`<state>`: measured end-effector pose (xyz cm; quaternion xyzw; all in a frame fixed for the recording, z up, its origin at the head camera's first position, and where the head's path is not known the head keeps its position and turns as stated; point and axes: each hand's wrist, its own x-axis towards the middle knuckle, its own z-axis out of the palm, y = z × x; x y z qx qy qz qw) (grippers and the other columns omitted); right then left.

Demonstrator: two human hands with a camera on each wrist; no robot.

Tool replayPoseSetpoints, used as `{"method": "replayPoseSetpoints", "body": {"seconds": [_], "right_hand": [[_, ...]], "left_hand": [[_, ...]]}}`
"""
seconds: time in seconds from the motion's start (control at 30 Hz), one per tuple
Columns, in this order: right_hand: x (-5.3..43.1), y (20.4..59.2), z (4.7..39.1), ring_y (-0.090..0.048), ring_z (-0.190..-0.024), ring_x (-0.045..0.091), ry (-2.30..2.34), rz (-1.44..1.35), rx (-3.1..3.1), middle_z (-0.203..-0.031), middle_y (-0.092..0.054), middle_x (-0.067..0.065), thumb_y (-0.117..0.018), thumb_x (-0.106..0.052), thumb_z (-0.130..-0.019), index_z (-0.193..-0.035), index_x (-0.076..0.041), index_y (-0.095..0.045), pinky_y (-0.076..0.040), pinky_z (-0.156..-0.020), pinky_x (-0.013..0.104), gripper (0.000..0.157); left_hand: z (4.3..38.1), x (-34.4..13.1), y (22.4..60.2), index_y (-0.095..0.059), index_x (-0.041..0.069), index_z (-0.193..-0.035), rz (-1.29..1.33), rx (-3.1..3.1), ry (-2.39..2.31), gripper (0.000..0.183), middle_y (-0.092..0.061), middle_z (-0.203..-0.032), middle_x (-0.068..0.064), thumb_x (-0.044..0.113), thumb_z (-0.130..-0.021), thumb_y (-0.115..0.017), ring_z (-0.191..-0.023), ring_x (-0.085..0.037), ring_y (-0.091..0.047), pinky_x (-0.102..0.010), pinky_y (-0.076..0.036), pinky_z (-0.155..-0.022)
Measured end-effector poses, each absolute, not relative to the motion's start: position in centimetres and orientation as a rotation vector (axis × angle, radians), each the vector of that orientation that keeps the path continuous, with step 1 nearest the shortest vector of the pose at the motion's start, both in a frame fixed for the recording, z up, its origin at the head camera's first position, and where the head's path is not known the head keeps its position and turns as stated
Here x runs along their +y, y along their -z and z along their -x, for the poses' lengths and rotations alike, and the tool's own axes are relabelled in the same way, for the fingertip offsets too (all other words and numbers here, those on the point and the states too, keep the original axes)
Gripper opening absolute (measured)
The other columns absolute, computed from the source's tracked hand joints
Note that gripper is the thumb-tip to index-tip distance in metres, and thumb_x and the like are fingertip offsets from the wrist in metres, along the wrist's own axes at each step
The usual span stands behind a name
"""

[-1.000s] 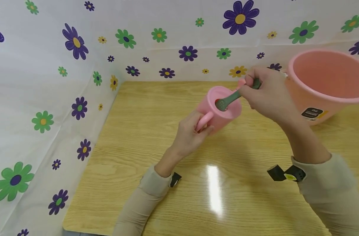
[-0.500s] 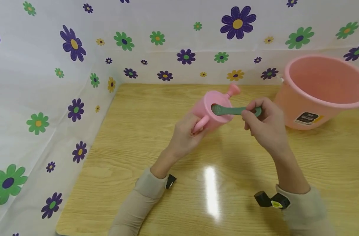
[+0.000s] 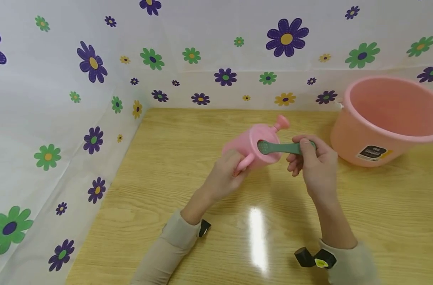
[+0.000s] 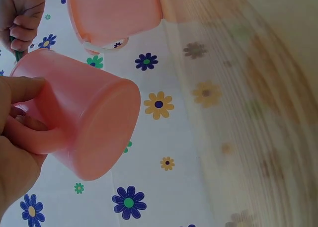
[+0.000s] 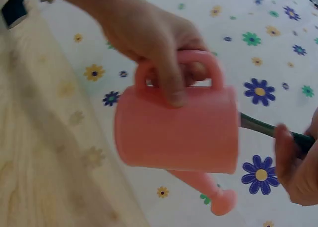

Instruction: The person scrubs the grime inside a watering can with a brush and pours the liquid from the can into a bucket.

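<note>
A pink toy watering can (image 3: 241, 144), tilted and held above the table, has its round top opening turned to the right. My left hand (image 3: 225, 174) grips its loop handle (image 5: 201, 58), fingers through the loop and thumb along the body in the right wrist view. With thumb and fingers my right hand (image 3: 316, 170) pinches the far end of a green, spoon-like tool (image 3: 280, 148). Its rounded, dotted end sits in the can's opening, and whatever lies deeper inside is hidden. The spout with its flared rose (image 3: 282, 122) points to the back right.
A large pink bucket (image 3: 352, 136) with a black label stands at the back right of the wooden table (image 3: 149, 221). White flower-printed sheeting (image 3: 195, 35) covers the back and left side. Black wrist cameras (image 3: 314, 259) sit at the cuffs.
My right hand has come down and toward me, and the green tool has swung from a steep slant to nearly level. The watering can stays in my left hand; its spout shows more fully.
</note>
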<state>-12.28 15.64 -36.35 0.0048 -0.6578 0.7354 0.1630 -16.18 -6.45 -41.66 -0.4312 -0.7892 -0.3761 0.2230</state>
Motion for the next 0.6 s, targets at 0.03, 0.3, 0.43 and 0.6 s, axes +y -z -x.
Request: {"method": "replayPoseSetpoints", "body": {"seconds": [0.03,0.3,0.43,0.6], "right_hand": [[15.3,36.5,12.3,-0.055,-0.042,0.013,-2.006,-0.002,-1.879,-0.059,-0.062,0.003,-0.049,-0.018,-0.104,-0.098,0.0,-0.067,-0.045,-0.04,0.021,0.025],[14.7,36.9,12.5,-0.047,-0.043,0.005,-1.512,0.044,-1.95,-0.052,-0.051,-0.007,-0.046,-0.015,-0.105,-0.088,0.005,-0.066,-0.033,-0.039,0.017,0.033],[14.9,36.4,12.3,-0.047,-0.044,0.004,-1.476,0.033,-1.975,-0.053,-0.051,-0.007,-0.047,-0.014,-0.104,-0.088,0.006,-0.066,-0.034,-0.04,0.016,0.032],[15.3,35.9,12.0,-0.045,-0.043,0.003,-1.461,0.021,-1.999,-0.054,-0.05,-0.008,-0.047,-0.014,-0.104,-0.089,0.007,-0.065,-0.033,-0.04,0.016,0.031]], "left_hand": [[16.1,-6.5,41.7,-0.042,0.006,-0.076,1.205,-2.189,1.016,0.035,-0.041,-0.074,-0.005,-0.005,-0.083,-0.074,-0.072,-0.017,-0.041,-0.026,-0.037,-0.065],[15.5,-6.2,41.6,-0.049,0.005,-0.084,1.304,-2.292,0.912,0.022,-0.042,-0.076,-0.003,0.0,-0.088,-0.071,-0.076,-0.017,-0.042,-0.027,-0.037,-0.069],[15.3,-6.1,41.3,-0.048,0.005,-0.085,1.313,-2.299,0.922,0.023,-0.041,-0.077,-0.002,0.0,-0.088,-0.071,-0.077,-0.017,-0.042,-0.027,-0.037,-0.07],[15.2,-6.2,40.7,-0.048,0.004,-0.085,1.342,-2.278,0.927,0.024,-0.044,-0.077,-0.003,0.0,-0.088,-0.071,-0.079,-0.019,-0.045,-0.028,-0.039,-0.073]]}}
